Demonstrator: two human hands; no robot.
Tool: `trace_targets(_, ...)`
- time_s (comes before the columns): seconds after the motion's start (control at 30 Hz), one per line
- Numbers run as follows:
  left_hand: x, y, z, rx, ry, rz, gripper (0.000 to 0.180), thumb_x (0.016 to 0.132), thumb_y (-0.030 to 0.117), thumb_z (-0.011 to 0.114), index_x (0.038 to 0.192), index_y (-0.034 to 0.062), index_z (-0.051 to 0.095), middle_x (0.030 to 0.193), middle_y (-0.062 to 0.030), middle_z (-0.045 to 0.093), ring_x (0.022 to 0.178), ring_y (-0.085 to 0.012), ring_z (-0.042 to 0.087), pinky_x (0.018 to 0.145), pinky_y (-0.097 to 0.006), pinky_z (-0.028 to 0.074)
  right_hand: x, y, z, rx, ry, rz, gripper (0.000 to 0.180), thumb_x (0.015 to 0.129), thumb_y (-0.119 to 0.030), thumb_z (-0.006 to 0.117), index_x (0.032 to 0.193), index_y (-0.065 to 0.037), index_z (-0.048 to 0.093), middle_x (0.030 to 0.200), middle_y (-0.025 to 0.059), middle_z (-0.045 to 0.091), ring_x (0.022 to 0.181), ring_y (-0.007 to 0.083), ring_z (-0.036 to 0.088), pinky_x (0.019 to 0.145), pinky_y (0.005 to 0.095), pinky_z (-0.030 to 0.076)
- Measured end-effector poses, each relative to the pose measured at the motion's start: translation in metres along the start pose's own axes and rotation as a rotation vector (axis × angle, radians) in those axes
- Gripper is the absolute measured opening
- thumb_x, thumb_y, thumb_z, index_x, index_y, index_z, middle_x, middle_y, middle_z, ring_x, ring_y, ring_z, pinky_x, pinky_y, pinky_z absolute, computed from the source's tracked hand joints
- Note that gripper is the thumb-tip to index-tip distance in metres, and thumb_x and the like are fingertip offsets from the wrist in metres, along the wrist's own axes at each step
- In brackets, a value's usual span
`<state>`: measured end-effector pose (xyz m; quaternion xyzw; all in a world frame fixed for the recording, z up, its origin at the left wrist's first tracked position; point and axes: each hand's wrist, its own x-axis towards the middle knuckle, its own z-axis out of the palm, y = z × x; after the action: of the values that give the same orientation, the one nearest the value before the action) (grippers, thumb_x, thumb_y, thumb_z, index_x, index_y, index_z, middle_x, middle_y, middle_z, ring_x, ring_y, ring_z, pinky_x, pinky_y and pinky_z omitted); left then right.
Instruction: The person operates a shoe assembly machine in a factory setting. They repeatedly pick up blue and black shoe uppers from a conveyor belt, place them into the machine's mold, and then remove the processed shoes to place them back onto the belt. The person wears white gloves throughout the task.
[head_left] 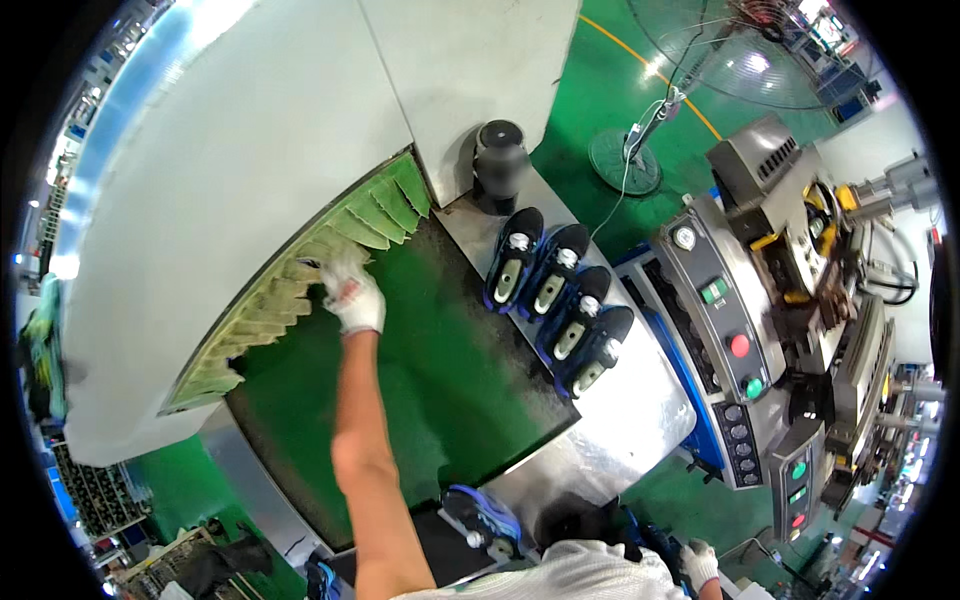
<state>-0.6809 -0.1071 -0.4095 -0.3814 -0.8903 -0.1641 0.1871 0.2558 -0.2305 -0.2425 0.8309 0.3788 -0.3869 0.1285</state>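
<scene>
In the head view, the green belt (pixel 450 370) serves as the landmark. The left hand (pixel 355 297), in a white glove, is at the belt's far left edge, against the pale green curtain (pixel 375 215) that hangs there from the white hood (pixel 250 180). The arm stretches over the belt, seemingly because the curtain cannot be met from nearer. The fingers are bent and partly hidden among the strips; I cannot tell whether they close on anything. The curtain is slit, probably so that things can pass beneath the hood while the gap stays covered.

Right of the belt, four dark and blue shoes (pixel 575 325) stand side by side on the metal ledge (pixel 640 390), each with a pale block filling its opening, likely to keep its shape. Packed this close, they seem meant to save room on a narrow surface. Beyond them, near the belt's far right corner, stands a black cylinder (pixel 500 165).

Another shoe (pixel 480 520) lies just beyond the belt's near edge. The right hand (pixel 700 562), also gloved, is well off to the belt's near right, beside dark and blue shapes; its fingers are too small to read.
</scene>
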Motion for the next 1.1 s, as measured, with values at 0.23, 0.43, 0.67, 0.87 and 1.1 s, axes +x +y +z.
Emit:
trace_targets(0.23,0.159,-0.207,0.097,0.093,-0.62,-0.264,0.057,0.099,0.048,0.052,0.144,0.0122,0.059,0.153,-0.0174,0.053,0.142,-0.0391,0.047,0.114,-0.052,0.04,-0.092,-0.092,-0.025,0.034,0.017,0.194,0.037,0.093,-0.026,0.075,0.12,0.0,0.071,0.103,0.0091,0.072,0.088,0.021,0.063,0.077,0.0362,0.053)
trace_targets(0.43,0.118,-0.238,0.07,0.172,-0.602,-0.246,0.059,0.1,0.05,0.052,0.145,0.0131,0.058,0.154,-0.0184,0.051,0.144,-0.0385,0.045,0.116,-0.052,0.038,-0.069,-0.164,-0.028,-0.414,-0.106,0.073,0.046,0.09,-0.033,0.075,0.125,-0.003,0.07,0.118,0.016,0.073,0.104,0.0256,0.069,0.087,0.0391,0.056)
trace_targets(0.67,-0.01,-0.024,-0.091,0.03,-0.578,0.122,0.045,0.072,0.04,0.082,0.102,0.011,0.065,0.102,-0.016,0.067,0.101,-0.0379,0.065,0.088,-0.056,0.048,0.009,-0.174,0.01,-0.369,0.013,-0.215,0.048,0.094,-0.028,0.068,0.133,-0.001,0.065,0.118,0.0148,0.073,0.105,0.0271,0.071,0.085,0.0408,0.059)
trace_targets(0.87,-0.156,0.105,-0.211,-0.315,-0.932,-0.287,0.059,0.07,0.047,0.088,0.11,0.0095,0.065,0.103,-0.0146,0.071,0.1,-0.0363,0.068,0.088,-0.047,0.053,-0.028,-0.283,0.051,-0.35,-0.239,-0.837,0.051,0.096,-0.039,0.068,0.131,-0.002,0.067,0.135,0.015,0.067,0.127,0.0294,0.062,0.109,0.0359,0.046)
trace_targets(1.1,-0.169,0.285,-0.353,-1.361,-0.928,-0.408,0.05,0.071,0.011,0.086,0.113,-0.0022,0.064,0.107,-0.0085,0.073,0.092,-0.0185,0.067,0.086,-0.036,0.056,-0.058,-0.336,0.028,0.227,-0.975,-0.678,0.059,0.102,-0.048,0.06,0.14,-0.002,0.06,0.134,0.0139,0.068,0.117,0.0258,0.066,0.103,0.0378,0.052)
